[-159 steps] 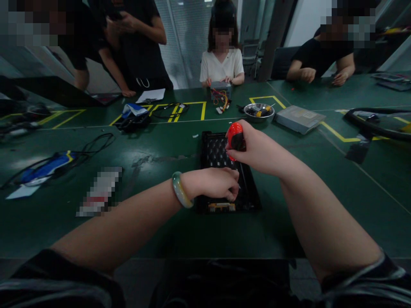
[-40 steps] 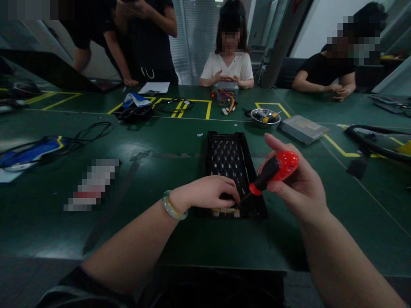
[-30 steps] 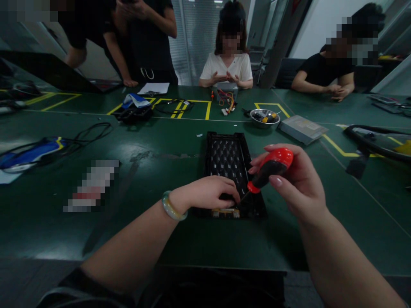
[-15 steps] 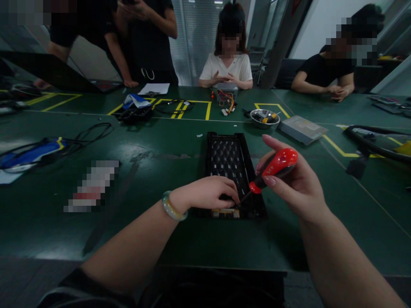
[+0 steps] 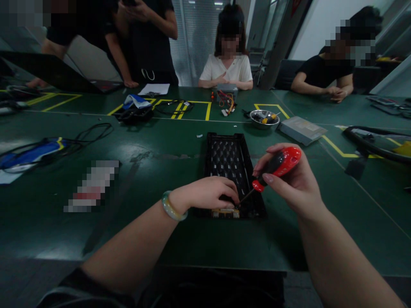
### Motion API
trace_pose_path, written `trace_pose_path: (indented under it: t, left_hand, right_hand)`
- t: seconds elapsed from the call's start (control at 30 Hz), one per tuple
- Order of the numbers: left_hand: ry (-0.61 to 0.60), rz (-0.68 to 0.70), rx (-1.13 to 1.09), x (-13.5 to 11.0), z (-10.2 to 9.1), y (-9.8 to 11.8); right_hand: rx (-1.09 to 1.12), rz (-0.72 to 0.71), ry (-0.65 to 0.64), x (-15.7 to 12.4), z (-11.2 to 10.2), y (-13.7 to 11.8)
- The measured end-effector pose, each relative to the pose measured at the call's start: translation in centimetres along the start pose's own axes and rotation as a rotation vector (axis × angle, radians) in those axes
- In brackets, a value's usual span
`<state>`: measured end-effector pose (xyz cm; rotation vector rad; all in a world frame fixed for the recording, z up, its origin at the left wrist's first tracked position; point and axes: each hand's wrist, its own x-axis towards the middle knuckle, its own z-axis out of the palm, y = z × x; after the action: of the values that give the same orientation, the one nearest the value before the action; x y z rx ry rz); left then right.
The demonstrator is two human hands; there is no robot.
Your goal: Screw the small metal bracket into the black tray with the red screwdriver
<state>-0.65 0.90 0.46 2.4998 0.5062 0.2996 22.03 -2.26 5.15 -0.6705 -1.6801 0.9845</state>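
Screwdriver [image 5: 278, 164] with a red-and-black handle, held in the right hand [image 5: 297, 188]: the fingers and thumb are wrapped round the handle. Its long axis slants from the handle, up and to the right, down and leftward to the thin shaft. The tip meets the near end of the black perforated panel [image 5: 228, 159], just beside the fingertips of the left hand [image 5: 208, 192].

That left hand, with a pale green bangle [image 5: 171, 206] on its wrist, lies knuckles-up on the panel's near end. Its fingers are curled down, and whether they pinch anything underneath I cannot tell. It is the hand nearer the tip, while the right one is at the far end of the screwdriver.

The panel lies flat on the green table [image 5: 167, 145], its length running straight away from the person. A small connector strip [image 5: 225, 212] shows at its near edge.

Further off stand a steel bowl [image 5: 262, 116] with tools in it and a grey optical drive [image 5: 302, 128]. Beyond those a bundle of coloured wires [image 5: 226, 99] lies before a seated person in a white shirt [image 5: 229, 68].
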Motion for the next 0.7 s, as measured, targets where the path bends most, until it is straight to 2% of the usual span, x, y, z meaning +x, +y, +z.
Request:
trace_pose_path:
  t: [0.3, 0.5, 0.7]
  left_hand:
    - [0.003, 0.043, 0.179, 0.24, 0.09, 0.43]
    - [0.025, 0.078, 0.31, 0.1, 0.16, 0.71]
    - [0.041, 0.085, 0.291, 0.15, 0.29, 0.49]
  right_hand:
    - [-0.163, -0.013, 0.054, -0.01, -0.19, -0.07]
    - [-0.165, -0.037, 0.053, -0.04, -0.23, 0.03]
    - [-0.127, -0.033, 0.027, 0.01, -0.07, -0.08]
